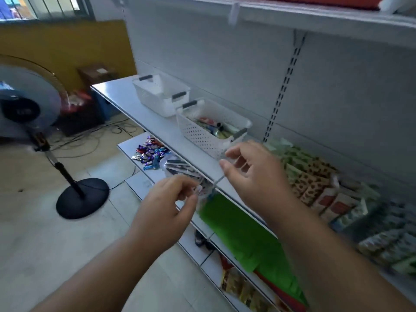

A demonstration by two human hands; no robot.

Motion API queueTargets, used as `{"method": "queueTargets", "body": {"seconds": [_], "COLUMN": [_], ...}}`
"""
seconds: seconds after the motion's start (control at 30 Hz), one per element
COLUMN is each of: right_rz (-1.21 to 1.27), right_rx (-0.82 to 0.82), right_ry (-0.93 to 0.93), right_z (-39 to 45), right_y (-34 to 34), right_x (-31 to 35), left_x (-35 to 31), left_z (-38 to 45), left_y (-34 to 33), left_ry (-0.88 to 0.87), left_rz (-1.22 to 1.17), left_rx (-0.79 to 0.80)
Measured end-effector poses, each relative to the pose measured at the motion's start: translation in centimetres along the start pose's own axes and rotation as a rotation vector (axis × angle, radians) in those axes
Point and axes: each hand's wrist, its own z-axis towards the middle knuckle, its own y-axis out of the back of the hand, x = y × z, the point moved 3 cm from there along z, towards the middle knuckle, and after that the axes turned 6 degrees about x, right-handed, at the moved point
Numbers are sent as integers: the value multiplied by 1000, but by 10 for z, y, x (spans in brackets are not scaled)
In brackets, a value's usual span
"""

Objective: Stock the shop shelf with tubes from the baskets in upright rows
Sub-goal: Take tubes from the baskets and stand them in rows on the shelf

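Two white perforated baskets stand on the grey shelf (pixel 155 122). The far basket (pixel 162 96) looks empty, while the near basket (pixel 202 134) holds several tubes (pixel 212 126) lying jumbled. My right hand (pixel 254 174) hovers just in front of the near basket's right end, its fingers loosely curled, and nothing shows in it. My left hand (pixel 173 199) is lower, at the shelf's front edge. Its thumb and fingers pinch a small pale item (pixel 199 189) too blurred to identify. No upright tubes show on the shelf.
Packaged goods (pixel 315 179) fill the shelf to the right of the baskets. A lower shelf carries wrapped sweets (pixel 148 154) and green packs (pixel 238 233). A standing fan (pixel 27 109) with a black base (pixel 82 198) and floor cables are at the left. Another shelf (pixel 315 21) hangs overhead.
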Motion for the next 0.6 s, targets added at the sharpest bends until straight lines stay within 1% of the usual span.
{"method": "queueTargets", "body": {"seconds": [0.1, 0.2, 0.3, 0.4, 0.5, 0.6], "right_rz": [-57, -88, -90, -85, -95, -136], "right_rx": [18, 3, -23, -14, 17, 66], "right_ry": [-81, -137, -127, -125, -151, -162], "right_z": [32, 66, 106, 145, 184, 222], "right_y": [-3, -1, -9, -27, -47, -67], "right_x": [-4, -18, -33, -48, -60, -67], "left_x": [17, 25, 38, 53, 72, 93], "left_z": [33, 75, 114, 145, 172, 202], "left_y": [19, 23, 22, 26, 39, 48], "left_ry": [-11, -63, -78, -65, -65, -101], "left_rz": [-34, -49, -46, -48, 18, 68], "left_rx": [16, 30, 1, 16, 48, 70]}}
